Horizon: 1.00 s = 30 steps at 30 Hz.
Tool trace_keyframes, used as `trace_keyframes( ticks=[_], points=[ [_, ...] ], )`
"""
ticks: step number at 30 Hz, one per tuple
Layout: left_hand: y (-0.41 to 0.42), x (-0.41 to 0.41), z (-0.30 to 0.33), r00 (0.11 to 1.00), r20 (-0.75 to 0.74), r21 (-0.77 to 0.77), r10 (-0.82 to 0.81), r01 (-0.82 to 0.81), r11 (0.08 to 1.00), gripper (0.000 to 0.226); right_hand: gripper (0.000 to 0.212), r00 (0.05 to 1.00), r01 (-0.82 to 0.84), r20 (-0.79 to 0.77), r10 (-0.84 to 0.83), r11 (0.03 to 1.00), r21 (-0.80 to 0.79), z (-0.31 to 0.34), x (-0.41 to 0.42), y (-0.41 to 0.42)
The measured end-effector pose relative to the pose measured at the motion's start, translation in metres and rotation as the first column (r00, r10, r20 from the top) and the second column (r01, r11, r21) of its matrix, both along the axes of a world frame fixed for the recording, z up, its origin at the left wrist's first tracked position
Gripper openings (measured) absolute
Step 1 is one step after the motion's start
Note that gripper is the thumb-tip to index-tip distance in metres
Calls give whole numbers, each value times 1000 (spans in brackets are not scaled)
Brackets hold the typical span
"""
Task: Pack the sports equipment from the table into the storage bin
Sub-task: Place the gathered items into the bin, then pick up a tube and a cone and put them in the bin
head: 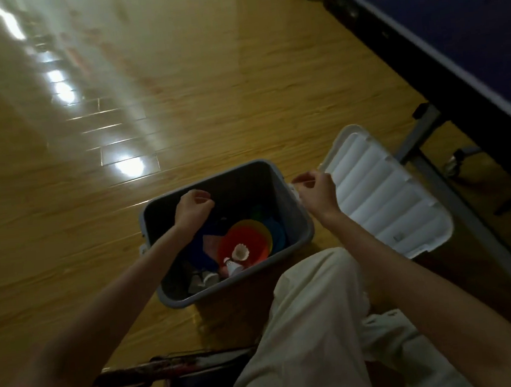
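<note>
Shuttlecocks point(237, 259) and coloured discs point(249, 234) lie in the grey bin point(293, 208) on the floor, below both hands. Left hand point(193, 206) hovers loosely curled and empty over it; right hand point(316, 190), fingers point(304, 178) loosely curled and empty, sits just beside the white lid point(382, 193), nearer to it.

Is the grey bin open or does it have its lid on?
Open. The grey bin has no lid on; the white lid lies on the floor beside it.
</note>
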State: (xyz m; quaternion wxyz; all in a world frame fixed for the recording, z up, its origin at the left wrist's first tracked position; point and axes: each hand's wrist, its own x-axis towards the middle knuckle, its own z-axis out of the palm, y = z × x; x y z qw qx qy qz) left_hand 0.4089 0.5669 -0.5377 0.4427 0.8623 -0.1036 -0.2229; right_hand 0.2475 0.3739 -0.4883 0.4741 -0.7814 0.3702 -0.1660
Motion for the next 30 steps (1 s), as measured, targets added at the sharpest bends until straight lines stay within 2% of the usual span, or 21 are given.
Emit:
trace_keyframes(
  ticks=[3, 7, 11, 14, 16, 21, 27, 30],
  points=[
    [-25, -20, 30, 995, 52, -71, -87, 90, 993, 19, 19, 988, 120, 114, -104, 983, -138, 38, -36, -19],
    [-77, -65, 77, 967, 148, -192, -210, 236, 952, 14, 19, 932, 290, 305, -194, 905, -311, 97, -102, -38],
    [-141, -112, 129, 923, 201, -342, -328, 380, 860, 14, 20, 882, 421, 415, -224, 771, -478, 158, -165, -56],
    [-193, -151, 170, 871, 309, -426, -381, 485, 764, 18, 21, 854, 497, 447, -265, 668, -554, 190, -218, -76],
    [-222, -176, 195, 806, 406, -415, -431, 582, 699, 19, 20, 848, 519, 437, -300, 634, -573, 203, -252, -86],
    [-285, -238, 241, 570, 621, -265, -538, 799, 540, 13, 19, 820, 571, 412, -397, 516, -638, 219, -324, -102],
    [-326, -317, 271, 374, 698, -181, -611, 917, 355, 16, 18, 747, 636, 413, -521, 377, -674, 232, -390, -113],
    [-339, -351, 270, 289, 711, -130, -641, 950, 285, 17, 18, 689, 668, 447, -571, 260, -697, 239, -424, -113]
  ],
)
